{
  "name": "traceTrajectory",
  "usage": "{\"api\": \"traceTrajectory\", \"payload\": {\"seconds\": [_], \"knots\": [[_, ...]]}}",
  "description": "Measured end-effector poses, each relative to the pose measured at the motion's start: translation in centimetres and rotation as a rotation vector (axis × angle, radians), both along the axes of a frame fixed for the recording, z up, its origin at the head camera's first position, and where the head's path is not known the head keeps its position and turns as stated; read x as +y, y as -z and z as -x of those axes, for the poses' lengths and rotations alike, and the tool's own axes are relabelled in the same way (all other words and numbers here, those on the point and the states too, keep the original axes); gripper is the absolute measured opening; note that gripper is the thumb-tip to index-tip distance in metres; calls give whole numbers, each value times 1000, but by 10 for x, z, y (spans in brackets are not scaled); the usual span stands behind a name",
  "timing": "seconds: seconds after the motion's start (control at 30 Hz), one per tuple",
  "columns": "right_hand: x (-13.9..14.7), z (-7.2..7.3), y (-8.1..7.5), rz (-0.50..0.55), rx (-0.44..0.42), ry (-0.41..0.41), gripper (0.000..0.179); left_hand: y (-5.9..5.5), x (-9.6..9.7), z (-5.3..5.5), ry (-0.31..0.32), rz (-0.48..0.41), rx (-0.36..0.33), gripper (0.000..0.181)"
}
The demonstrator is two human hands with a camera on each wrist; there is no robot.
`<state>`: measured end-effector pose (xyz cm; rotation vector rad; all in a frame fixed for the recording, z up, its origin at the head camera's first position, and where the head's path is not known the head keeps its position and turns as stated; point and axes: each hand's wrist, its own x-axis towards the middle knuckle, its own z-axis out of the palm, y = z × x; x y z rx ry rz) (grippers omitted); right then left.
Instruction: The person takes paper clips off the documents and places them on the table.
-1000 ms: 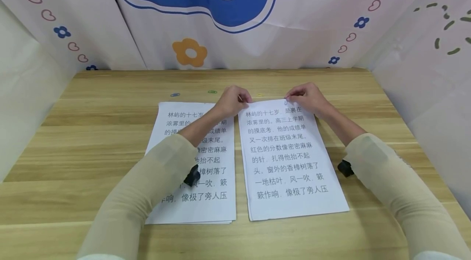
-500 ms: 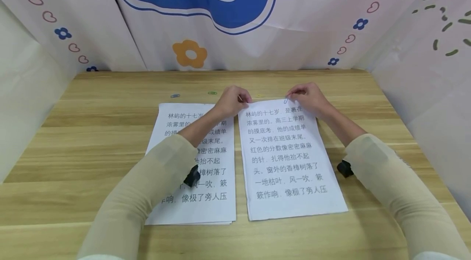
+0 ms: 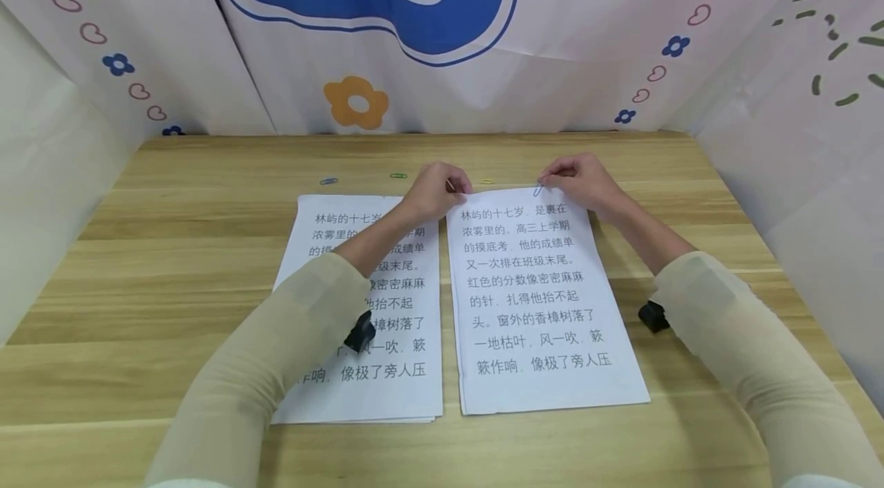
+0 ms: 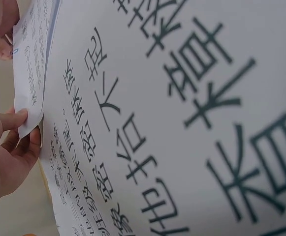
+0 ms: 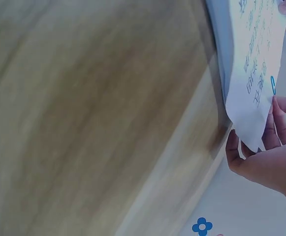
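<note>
My left hand [image 3: 437, 189] pinches the top left corner of the right-hand stack of printed paper [image 3: 532, 296], thumb over the sheet and fingers beneath, as the left wrist view shows. At that stack's top edge, towards its right corner, my right hand [image 3: 578, 179] pinches a blue paper clip [image 5: 273, 85] between thumb and forefinger. The clip overlaps the top of the page, and other fingers of this hand lie around the paper's corner. Beside it lies another printed stack [image 3: 407, 396], partly covered by my left forearm.
Behind the papers, on the wooden table [image 3: 207, 166], lie a blue paper clip [image 3: 328, 181], a green paper clip [image 3: 398, 176] and a yellow paper clip [image 3: 487, 181]. A printed white backdrop [image 3: 587, 89] rises at the table's far edge.
The clip in my right hand has tilted and now leans more to the right at its upper end. The right-hand stack's lower edge has swung slightly left. My left hand stays in place.
</note>
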<state>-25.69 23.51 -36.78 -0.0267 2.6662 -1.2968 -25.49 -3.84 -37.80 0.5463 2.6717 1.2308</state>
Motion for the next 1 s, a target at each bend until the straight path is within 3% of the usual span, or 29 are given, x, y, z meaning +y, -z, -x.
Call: {"api": "traceTrajectory", "payload": {"seconds": [0.5, 1.0], "knots": [[-1, -5, -1, -77, 59, -79, 17, 1, 1, 0, 8, 10, 10, 12], [-2, -5, 0, -35, 26, -25, 19, 1, 2, 0, 9, 16, 3, 13]]}}
